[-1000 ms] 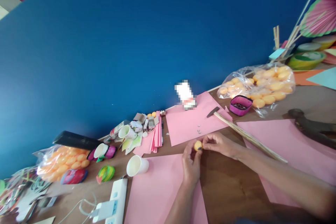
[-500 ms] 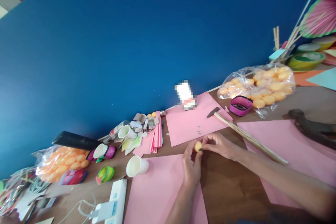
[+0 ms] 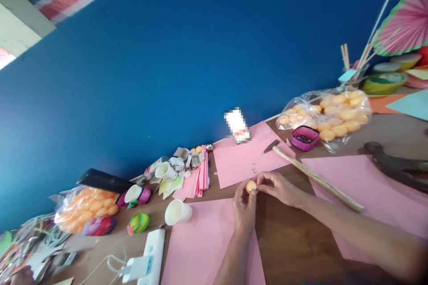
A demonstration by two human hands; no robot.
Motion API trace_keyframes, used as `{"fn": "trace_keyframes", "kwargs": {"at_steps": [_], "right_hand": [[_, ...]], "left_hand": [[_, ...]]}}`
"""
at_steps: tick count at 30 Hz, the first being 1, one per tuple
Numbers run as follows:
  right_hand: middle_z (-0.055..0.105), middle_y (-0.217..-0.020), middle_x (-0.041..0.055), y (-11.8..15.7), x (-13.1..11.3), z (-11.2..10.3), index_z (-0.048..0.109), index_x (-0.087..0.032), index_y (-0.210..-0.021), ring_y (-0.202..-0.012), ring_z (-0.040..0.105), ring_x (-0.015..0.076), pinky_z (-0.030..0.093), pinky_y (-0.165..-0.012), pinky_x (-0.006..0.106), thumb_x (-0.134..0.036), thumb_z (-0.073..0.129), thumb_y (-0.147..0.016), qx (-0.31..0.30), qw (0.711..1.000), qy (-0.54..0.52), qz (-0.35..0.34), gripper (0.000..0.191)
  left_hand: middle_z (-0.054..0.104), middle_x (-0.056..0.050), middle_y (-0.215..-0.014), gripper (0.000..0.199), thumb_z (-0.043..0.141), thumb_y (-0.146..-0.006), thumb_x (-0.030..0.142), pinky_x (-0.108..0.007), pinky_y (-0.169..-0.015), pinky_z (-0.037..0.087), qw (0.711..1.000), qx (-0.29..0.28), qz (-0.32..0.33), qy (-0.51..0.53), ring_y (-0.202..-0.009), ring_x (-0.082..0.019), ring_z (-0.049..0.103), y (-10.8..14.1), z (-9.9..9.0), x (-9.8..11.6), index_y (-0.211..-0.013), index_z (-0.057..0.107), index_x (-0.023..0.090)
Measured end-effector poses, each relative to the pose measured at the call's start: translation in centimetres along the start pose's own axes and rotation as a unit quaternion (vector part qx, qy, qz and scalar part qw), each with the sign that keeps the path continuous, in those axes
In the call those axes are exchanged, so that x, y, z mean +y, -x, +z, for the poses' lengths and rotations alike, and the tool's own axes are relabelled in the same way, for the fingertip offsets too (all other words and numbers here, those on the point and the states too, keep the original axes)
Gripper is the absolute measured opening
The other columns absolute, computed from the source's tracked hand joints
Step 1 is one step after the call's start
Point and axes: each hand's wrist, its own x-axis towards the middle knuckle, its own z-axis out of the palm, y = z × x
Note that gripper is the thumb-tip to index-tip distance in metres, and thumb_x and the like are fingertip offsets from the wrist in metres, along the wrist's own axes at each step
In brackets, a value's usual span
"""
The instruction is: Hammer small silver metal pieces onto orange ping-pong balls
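Between the thumb and fingers of my left hand (image 3: 244, 209) is an orange ping-pong ball (image 3: 251, 185). My right hand (image 3: 277, 188) is closed in a pinch at the ball's right side, its fingertips touching or nearly touching it. A small shiny, dark-edged spot shows on the ball's lower right, by the fingertips; what it is I cannot make out. Just beyond my hands, several tiny shiny pieces (image 3: 254, 170) lie on a pink sheet (image 3: 234, 167). A hammer (image 3: 314, 176) with a wooden handle rests to the right, its head on that sheet.
Bags of orange balls (image 3: 347, 111) stand at the back right and left. A pink box (image 3: 305, 138) holds small dark pieces. A white cup (image 3: 178, 212) stands left of my hands, near a power strip (image 3: 152, 254). Part of another person's hand (image 3: 23, 276) shows at lower left.
The view has tilted a little, shifting the scene. Both hands stay together at the ball; the spot on it, dark before, now looks shiny.
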Motion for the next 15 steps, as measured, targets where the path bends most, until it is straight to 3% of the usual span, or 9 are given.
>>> {"fn": "trace_keyframes", "kwargs": {"at_steps": [6, 10, 13, 15], "right_hand": [[0.059, -0.085, 0.0031, 1.0, -0.9, 0.7, 0.052, -0.019, -0.082, -0.078, 0.056, 0.0156, 0.046, -0.070, 0.027, -0.031, 0.054, -0.080, 0.038, 0.994, 0.066, -0.076, 0.012], [0.058, -0.086, 0.0037, 1.6, -2.7, 1.4, 0.053, -0.020, -0.085, -0.075, 0.055, 0.0145, 0.046, -0.069, 0.027, -0.025, 0.047, -0.084, 0.067, 0.978, 0.142, -0.136, 0.008], [0.058, -0.084, 0.0030, 2.1, -4.8, 1.5, 0.054, -0.020, -0.087, -0.070, 0.054, 0.0130, 0.045, -0.066, 0.025, -0.020, 0.046, -0.084, 0.041, 0.965, 0.207, -0.154, 0.009], [0.059, -0.085, 0.0026, 2.7, -6.4, 1.1, 0.054, -0.020, -0.089, -0.071, 0.055, 0.0129, 0.045, -0.066, 0.024, -0.019, 0.046, -0.083, 0.021, 0.953, 0.256, -0.161, 0.010]], "left_hand": [[0.061, -0.009, -0.101, 0.029, 0.052, -0.079, 0.033, -0.035, -0.086, 0.042, 0.999, -0.001, 0.032, 0.000, -0.096, -0.020, 0.056, 0.0, 0.1, 0.3, -0.103, 0.056, 0.016], [0.061, -0.008, -0.095, 0.038, 0.053, -0.078, 0.038, -0.030, -0.075, 0.046, 0.999, 0.014, -0.006, 0.049, -0.083, -0.017, 0.058, 0.0, 0.0, 0.0, -0.109, 0.053, 0.017], [0.063, -0.005, -0.089, 0.044, 0.053, -0.078, 0.041, -0.026, -0.065, 0.046, 0.994, 0.021, -0.047, 0.100, -0.069, -0.013, 0.057, 0.0, -0.2, -0.2, -0.115, 0.050, 0.019], [0.063, -0.006, -0.093, 0.046, 0.057, -0.075, 0.040, -0.026, -0.068, 0.045, 0.991, 0.013, -0.045, 0.129, -0.074, -0.014, 0.058, 0.0, -0.2, -0.3, -0.115, 0.050, 0.019]]}}
